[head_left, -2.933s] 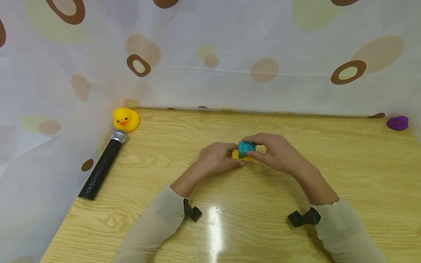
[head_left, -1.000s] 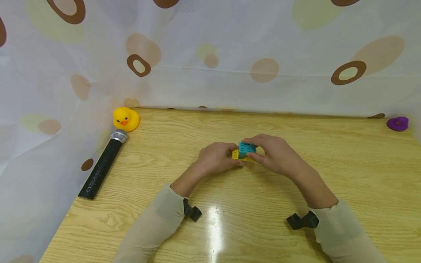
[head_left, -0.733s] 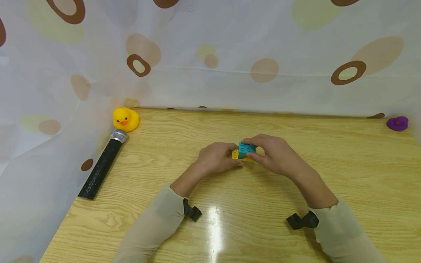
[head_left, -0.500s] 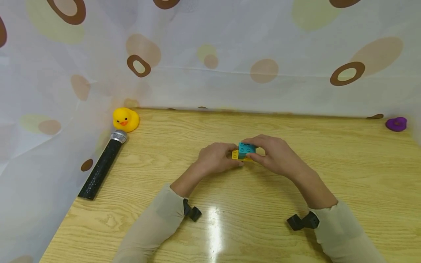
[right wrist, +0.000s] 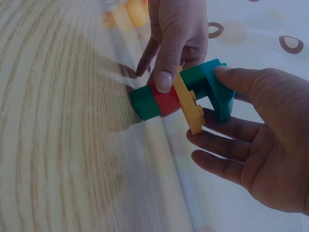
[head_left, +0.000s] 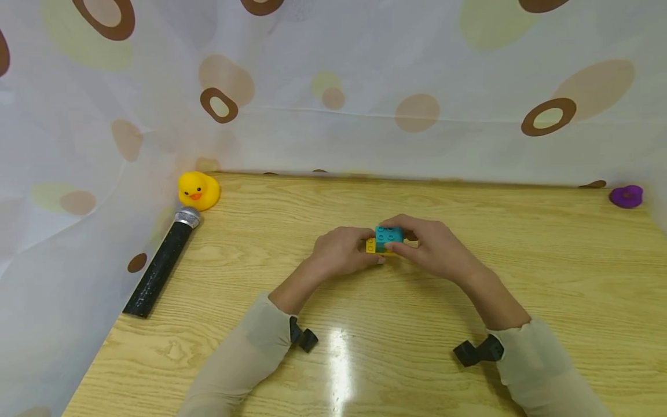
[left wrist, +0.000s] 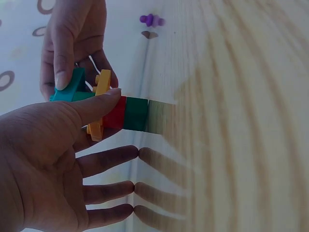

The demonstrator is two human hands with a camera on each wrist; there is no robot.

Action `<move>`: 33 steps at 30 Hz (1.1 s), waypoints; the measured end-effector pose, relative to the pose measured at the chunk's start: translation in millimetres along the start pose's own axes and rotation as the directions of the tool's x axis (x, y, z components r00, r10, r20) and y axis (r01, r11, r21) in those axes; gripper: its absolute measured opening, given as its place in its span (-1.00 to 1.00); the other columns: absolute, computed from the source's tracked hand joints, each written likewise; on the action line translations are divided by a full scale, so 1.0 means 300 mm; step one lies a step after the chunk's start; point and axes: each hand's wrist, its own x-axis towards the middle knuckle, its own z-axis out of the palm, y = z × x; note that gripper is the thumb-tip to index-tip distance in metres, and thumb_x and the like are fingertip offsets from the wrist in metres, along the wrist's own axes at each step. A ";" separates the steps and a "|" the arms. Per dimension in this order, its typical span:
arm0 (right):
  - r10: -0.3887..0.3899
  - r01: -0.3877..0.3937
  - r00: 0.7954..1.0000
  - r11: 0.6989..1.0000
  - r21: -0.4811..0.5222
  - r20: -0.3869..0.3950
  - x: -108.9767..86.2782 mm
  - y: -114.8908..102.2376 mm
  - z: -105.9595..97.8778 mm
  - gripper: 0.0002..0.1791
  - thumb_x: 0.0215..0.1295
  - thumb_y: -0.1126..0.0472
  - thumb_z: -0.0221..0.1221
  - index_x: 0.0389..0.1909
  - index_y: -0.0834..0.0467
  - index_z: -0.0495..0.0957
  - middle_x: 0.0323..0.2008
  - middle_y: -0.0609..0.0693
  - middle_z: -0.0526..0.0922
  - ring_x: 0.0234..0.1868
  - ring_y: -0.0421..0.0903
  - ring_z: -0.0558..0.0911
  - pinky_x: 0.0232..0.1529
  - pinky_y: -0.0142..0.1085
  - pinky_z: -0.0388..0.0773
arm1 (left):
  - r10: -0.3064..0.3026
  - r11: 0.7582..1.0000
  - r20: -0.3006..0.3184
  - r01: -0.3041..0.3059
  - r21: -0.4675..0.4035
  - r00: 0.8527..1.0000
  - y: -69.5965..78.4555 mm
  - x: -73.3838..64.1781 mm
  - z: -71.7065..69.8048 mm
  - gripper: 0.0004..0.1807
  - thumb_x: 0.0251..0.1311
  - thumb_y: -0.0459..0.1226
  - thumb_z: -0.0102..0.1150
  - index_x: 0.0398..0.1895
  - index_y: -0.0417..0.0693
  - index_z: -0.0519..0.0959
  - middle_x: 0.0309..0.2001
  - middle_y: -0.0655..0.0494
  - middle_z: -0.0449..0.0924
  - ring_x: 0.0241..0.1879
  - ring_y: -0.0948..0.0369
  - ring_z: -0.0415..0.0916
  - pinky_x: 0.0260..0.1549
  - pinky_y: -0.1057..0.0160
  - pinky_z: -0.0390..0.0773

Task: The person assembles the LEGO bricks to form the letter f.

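A small tower of toy building bricks stands on the table between my hands. A dark green brick (left wrist: 136, 114) is at its base, with a red brick (right wrist: 166, 105) above it. Over these lie a yellow plate (head_left: 370, 245), another green brick (right wrist: 193, 79) and, on top, a teal brick (head_left: 389, 231) with a sloped underside. My left hand (head_left: 339, 250) pinches the tower at the red brick with thumb and forefinger, its other fingertips resting on the table. My right hand (head_left: 438, 248) holds the teal brick between thumb and fingers, coming from the right.
A yellow rubber duck (head_left: 200, 191) sits at the table's back left corner, touching the head of a black microphone (head_left: 161, 263). At the far right back is a small purple duck (head_left: 627, 197). A spotted white curtain (head_left: 365, 69) hangs behind and along the left.
The teal brick has come down onto the tower since the first frame. Most recently my right hand shifts slightly left and the teal brick sits a little differently. My left hand holds steady.
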 end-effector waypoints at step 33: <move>0.133 -0.105 0.990 0.916 0.388 -0.047 0.009 0.025 -0.031 -0.43 0.62 0.04 -0.03 0.57 -0.15 0.18 0.33 0.21 0.48 0.18 0.15 0.65 0.14 0.02 0.61 | -0.010 0.699 -0.013 -0.003 -0.715 1.000 0.003 0.011 -0.028 -0.24 0.33 -0.06 0.32 0.55 0.24 0.24 -0.07 -0.02 0.75 -0.04 0.14 0.71 0.06 -0.03 0.62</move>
